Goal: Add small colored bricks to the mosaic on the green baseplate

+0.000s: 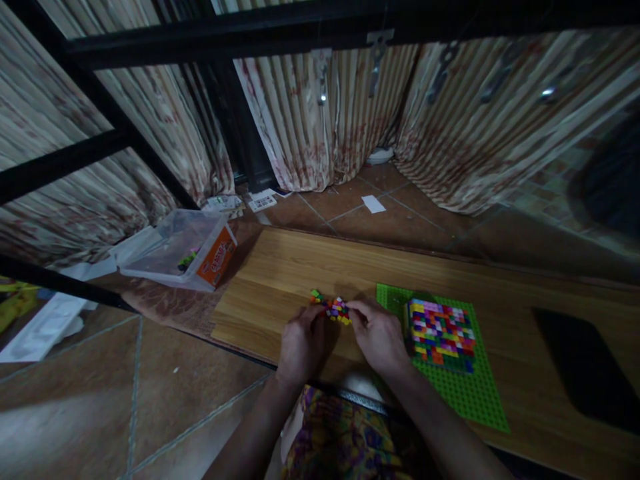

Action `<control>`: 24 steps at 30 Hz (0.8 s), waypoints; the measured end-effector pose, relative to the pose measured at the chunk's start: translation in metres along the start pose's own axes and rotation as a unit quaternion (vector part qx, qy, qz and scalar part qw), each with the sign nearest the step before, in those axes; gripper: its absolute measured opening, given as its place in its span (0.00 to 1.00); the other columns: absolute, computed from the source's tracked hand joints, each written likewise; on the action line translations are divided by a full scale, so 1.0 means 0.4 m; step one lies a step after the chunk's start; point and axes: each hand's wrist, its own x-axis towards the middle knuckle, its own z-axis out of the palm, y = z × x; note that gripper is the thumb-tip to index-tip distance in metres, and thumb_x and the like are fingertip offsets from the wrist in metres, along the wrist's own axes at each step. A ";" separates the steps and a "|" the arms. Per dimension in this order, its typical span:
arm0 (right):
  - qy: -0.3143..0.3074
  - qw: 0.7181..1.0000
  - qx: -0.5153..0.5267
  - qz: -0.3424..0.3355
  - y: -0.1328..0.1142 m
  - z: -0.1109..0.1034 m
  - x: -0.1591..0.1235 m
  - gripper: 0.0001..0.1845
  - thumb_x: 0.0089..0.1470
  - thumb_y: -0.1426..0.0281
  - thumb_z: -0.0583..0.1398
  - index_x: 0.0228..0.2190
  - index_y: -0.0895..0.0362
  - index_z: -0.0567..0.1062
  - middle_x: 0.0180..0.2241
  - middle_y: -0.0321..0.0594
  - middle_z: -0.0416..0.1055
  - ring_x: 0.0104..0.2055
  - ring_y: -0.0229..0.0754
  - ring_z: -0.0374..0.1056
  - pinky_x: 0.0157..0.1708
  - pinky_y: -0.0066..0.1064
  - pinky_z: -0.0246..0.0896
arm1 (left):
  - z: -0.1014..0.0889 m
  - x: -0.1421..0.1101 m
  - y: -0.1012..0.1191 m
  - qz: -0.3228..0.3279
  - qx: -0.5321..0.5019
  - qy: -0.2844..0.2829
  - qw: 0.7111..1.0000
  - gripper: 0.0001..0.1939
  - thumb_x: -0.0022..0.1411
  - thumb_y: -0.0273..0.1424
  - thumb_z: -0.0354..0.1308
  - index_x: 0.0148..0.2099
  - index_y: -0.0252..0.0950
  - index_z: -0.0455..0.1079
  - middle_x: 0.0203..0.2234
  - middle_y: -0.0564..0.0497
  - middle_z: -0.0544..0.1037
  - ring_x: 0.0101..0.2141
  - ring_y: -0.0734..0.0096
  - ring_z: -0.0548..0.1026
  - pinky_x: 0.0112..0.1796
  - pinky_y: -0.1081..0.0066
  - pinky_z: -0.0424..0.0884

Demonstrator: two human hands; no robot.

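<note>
A small heap of loose toy building bricks [336,309] in mixed colours lies on the wooden board [285,267]. My left hand [303,341] is at the heap's left side, fingers curled and pinched together. On the right side, my right hand [379,333] has thumb and forefinger drawn together at the edge of the bricks. Whatever sits between the fingertips of either hand is too small to name. Right of my right hand, a multicoloured block of joined bricks [443,330] stands on a green studded baseplate [465,393].
A clear plastic box [165,257] with an orange label and a few bricks inside stands left of the board. A dark flat object [587,367] lies at the right. Curtains [320,127] and a black metal frame [200,43] rise behind. White paper [373,204] lies on the tiled floor.
</note>
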 end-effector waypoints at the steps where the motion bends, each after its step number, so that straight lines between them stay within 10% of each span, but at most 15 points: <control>1: -0.004 1.000 -0.001 -0.011 -0.007 0.003 0.003 0.12 0.57 0.74 0.54 0.36 0.53 0.77 0.36 0.38 0.75 0.38 0.40 0.71 0.41 0.30 0.62 | 0.000 -0.001 0.001 -0.003 0.000 -0.003 1.000 0.12 0.62 0.24 0.52 0.45 0.39 0.72 0.36 0.50 0.79 0.37 0.68 0.77 0.40 0.71 0.72; 24: -0.062 0.992 -0.109 -0.002 -0.032 0.019 0.034 0.11 0.54 0.75 0.56 0.35 0.52 0.77 0.37 0.39 0.71 0.40 0.41 0.68 0.39 0.28 0.59 | 0.010 -0.020 0.012 0.020 0.042 -0.037 0.998 0.10 0.64 0.30 0.52 0.44 0.42 0.74 0.37 0.50 0.76 0.35 0.70 0.76 0.37 0.74 0.70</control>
